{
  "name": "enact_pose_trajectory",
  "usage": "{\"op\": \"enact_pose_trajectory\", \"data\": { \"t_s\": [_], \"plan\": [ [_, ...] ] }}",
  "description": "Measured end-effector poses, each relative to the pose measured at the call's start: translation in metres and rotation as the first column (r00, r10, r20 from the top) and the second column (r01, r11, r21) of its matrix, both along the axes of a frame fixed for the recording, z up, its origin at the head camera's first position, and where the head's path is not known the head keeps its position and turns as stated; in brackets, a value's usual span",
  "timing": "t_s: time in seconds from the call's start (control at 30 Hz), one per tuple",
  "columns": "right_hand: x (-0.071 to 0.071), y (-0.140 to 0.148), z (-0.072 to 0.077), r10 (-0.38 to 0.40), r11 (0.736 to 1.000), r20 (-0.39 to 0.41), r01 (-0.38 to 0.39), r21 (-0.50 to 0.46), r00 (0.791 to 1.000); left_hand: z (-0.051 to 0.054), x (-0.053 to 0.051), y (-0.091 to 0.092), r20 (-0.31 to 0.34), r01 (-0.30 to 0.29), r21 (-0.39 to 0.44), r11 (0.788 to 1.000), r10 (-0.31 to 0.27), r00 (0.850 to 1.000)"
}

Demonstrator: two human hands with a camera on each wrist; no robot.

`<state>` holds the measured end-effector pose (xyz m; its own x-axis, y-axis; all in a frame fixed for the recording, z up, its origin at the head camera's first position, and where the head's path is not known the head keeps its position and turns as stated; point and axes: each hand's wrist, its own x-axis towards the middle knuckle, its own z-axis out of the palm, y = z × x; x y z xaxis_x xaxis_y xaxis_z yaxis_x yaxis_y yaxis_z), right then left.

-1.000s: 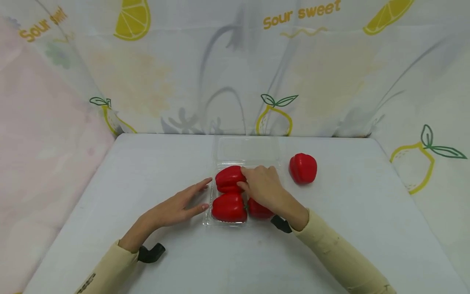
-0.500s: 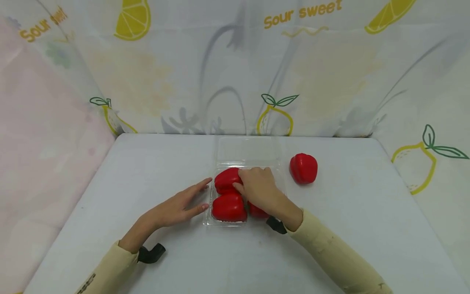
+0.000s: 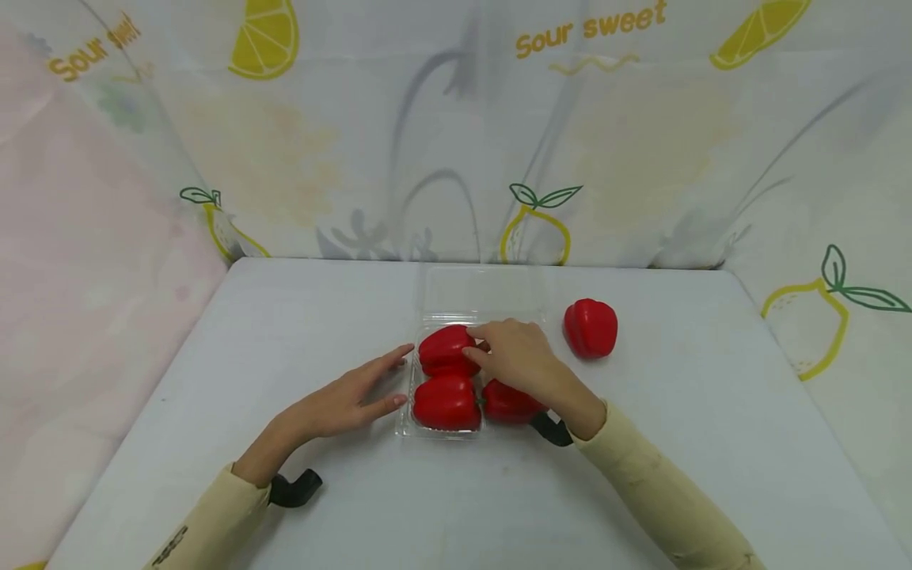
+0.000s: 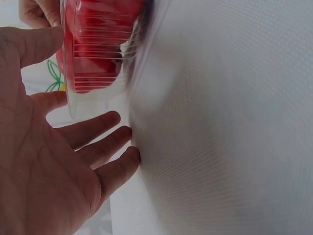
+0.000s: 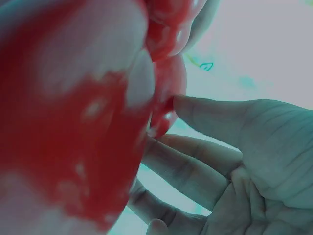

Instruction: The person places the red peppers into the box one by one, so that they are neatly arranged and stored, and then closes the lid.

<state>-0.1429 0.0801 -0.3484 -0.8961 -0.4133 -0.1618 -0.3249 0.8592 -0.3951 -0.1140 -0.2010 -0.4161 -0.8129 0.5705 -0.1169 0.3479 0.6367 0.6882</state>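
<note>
A clear plastic clamshell container [image 3: 439, 434] lies on the table, its lid [image 3: 484, 289] folded back behind it. Inside are red bell peppers: one at the front left [image 3: 446, 402], one at the front right [image 3: 511, 402] and one at the back left [image 3: 443, 351]. My right hand [image 3: 523, 356] reaches over the container and pinches the right end of the back left pepper between thumb and fingertips. My left hand [image 3: 342, 404] rests at the container's left side, its fingers extended and its fingertips by the wall [image 4: 93, 58]. The right hand hides the container's back right part.
Another red bell pepper [image 3: 590, 328] stands on the white table [image 3: 677, 396], right of the container. A lemon-printed cloth [image 3: 627, 158] hangs behind the table's far edge. Black wrist mounts [image 3: 294, 488] project under both wrists.
My right hand moved slightly left and toward me with the back left pepper, then back to the right, uncovering more of the front right pepper. My left hand has stayed in place.
</note>
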Motion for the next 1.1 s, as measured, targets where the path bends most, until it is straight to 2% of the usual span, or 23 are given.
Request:
{"op": "enact_pose_trajectory", "data": {
  "t_s": [0.17, 0.33, 0.53, 0.73, 1.1],
  "plan": [
    [0.001, 0.010, 0.002, -0.037, 0.996, 0.042, 0.041, -0.085, 0.998, 0.001, 0.000, 0.000, -0.006, 0.005, 0.002, 1.000, -0.005, 1.000],
    [0.001, 0.022, 0.007, -0.046, 0.988, 0.029, 0.050, -0.148, 0.998, 0.001, -0.001, 0.000, -0.017, 0.006, -0.008, 1.000, -0.006, 1.000],
    [0.001, 0.034, 0.013, -0.059, 0.984, 0.018, 0.061, -0.170, 0.998, 0.000, 0.000, 0.001, -0.014, 0.002, -0.002, 1.000, -0.002, 1.000],
    [0.000, 0.050, 0.012, -0.071, 0.979, 0.001, 0.070, -0.193, 0.997, 0.000, 0.000, 0.001, -0.020, 0.004, 0.006, 1.000, -0.003, 1.000],
    [-0.002, 0.070, 0.013, -0.109, 0.957, -0.002, 0.105, -0.272, 0.994, 0.001, 0.001, 0.002, -0.003, -0.006, 0.004, 1.000, 0.006, 1.000]
  ]
}}
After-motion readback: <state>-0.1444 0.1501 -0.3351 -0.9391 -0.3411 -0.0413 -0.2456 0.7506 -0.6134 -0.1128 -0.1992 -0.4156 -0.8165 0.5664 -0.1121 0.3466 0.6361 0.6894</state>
